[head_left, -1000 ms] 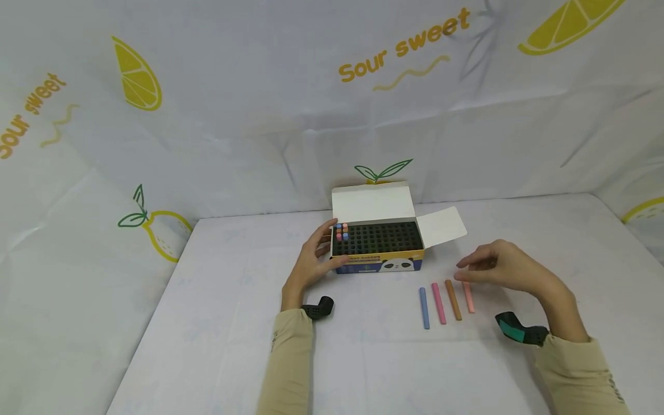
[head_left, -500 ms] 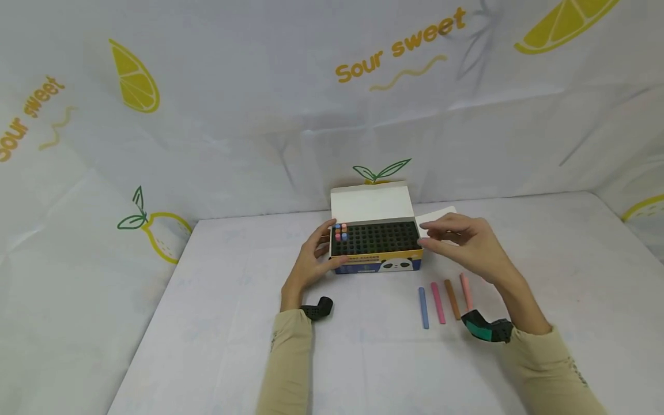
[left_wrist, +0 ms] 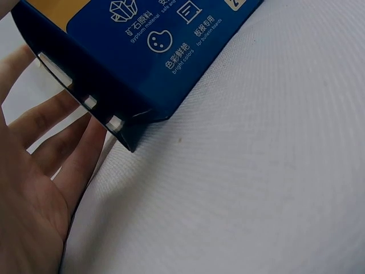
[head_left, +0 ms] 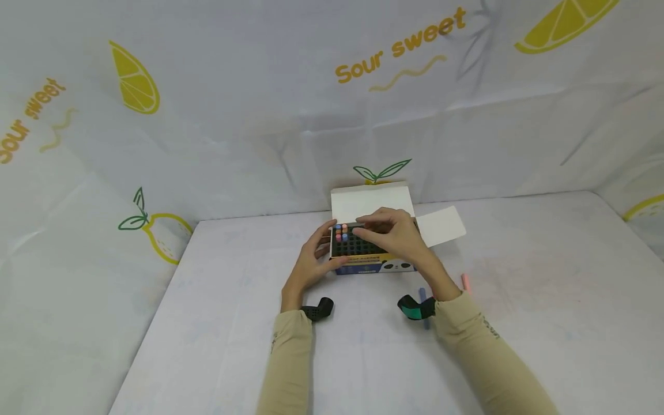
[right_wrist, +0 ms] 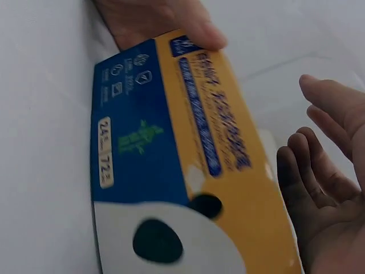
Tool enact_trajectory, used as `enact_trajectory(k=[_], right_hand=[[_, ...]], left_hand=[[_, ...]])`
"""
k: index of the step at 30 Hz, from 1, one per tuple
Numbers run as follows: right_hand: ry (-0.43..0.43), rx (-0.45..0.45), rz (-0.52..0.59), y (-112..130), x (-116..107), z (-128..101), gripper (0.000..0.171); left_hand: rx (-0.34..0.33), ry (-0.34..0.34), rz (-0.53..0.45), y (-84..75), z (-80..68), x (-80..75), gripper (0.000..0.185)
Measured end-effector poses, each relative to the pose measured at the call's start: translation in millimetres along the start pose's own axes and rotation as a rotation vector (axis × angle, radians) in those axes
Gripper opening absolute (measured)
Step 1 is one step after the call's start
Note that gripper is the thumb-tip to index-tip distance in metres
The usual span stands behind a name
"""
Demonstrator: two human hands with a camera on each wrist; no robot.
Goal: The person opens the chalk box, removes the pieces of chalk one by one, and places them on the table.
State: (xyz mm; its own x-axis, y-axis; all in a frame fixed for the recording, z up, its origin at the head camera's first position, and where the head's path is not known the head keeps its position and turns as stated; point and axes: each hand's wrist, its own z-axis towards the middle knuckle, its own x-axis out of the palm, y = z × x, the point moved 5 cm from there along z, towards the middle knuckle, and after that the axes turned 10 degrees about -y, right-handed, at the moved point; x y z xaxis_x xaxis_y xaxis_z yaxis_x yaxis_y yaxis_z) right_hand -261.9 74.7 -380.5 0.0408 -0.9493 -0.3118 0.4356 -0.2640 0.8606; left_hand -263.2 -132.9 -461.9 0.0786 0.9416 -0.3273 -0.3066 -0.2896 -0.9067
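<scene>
Nearest on the counter point(head_left: 363, 363), a blue chalk point(head_left: 422, 293) and pale-pink chalk point(head_left: 466, 281) show beside the right arm point(head_left: 443, 282). Beyond, the left hand point(head_left: 311, 259) grips the box point(head_left: 363, 268); that brace should stay firm. The right hand point(head_left: 399, 233), fingers narrowly parted around nothing visible, is best lowered straight, sparing the standing chalks point(head_left: 344, 231). Half a second ago it was at the box's right edge.

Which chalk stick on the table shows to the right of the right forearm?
The salmon-pink stick, partly hidden by the right sleeve; the blue stick shows left of that forearm, partly behind the wrist camera.
</scene>
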Motion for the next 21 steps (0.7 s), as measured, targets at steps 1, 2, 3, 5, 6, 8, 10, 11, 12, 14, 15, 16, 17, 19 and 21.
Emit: enact_trajectory(k=[1,2,3,5,6,8,10,11,12,14,15,16,17,19,21], right_hand=[[0.004,0.000,-0.017,-1,5,2,0.028],[0.004,-0.001,-0.032,-2,10,4,0.028],[0.006,-0.005,-0.043,-3,14,6,0.027],[0.010,-0.008,-0.059,-3,22,9,0.026],[0.013,-0.011,-0.065,-3,25,10,0.025],[0.025,-0.024,-0.088,-4,32,11,0.024],[0.039,-0.033,-0.114,-4,37,11,0.022],[0.044,-0.034,-0.124,-4,38,11,0.021],[0.046,-0.031,-0.135,-4,40,10,0.021],[0.041,-0.020,-0.155,-5,41,10,0.020],[0.036,-0.015,-0.161,-5,41,9,0.020],[0.030,-0.008,-0.168,-6,41,9,0.021],[0.026,-0.004,-0.173,-6,40,9,0.021],[0.021,-0.002,-0.186,-6,40,8,0.022],[0.019,-0.007,-0.198,-4,39,8,0.023]], left_hand=[[-0.002,0.000,0.000,0.3,-0.2,0.1,0.090],[-0.002,0.000,0.004,0.6,-0.5,0.2,0.090],[-0.002,0.000,0.006,0.7,-0.7,0.4,0.090],[0.002,0.002,0.006,0.4,-0.9,0.9,0.089],[0.004,0.002,0.002,0.3,-0.8,1.1,0.089],[0.013,0.005,-0.002,0.1,-0.5,1.5,0.089],[0.021,0.006,-0.011,-0.1,0.0,1.5,0.090],[0.024,0.005,-0.014,0.0,0.2,1.4,0.090],[0.024,0.004,-0.016,0.2,0.3,1.2,0.090],[0.025,0.003,-0.016,0.4,0.4,0.6,0.090],[0.024,0.003,-0.016,0.6,0.4,0.3,0.090],[0.023,0.004,-0.015,0.5,0.4,0.2,0.089],[0.022,0.004,-0.016,0.3,0.4,0.1,0.089],[0.023,0.005,-0.016,0.0,0.5,-0.1,0.088],[0.025,0.005,-0.018,-0.3,0.4,-0.3,0.088]])
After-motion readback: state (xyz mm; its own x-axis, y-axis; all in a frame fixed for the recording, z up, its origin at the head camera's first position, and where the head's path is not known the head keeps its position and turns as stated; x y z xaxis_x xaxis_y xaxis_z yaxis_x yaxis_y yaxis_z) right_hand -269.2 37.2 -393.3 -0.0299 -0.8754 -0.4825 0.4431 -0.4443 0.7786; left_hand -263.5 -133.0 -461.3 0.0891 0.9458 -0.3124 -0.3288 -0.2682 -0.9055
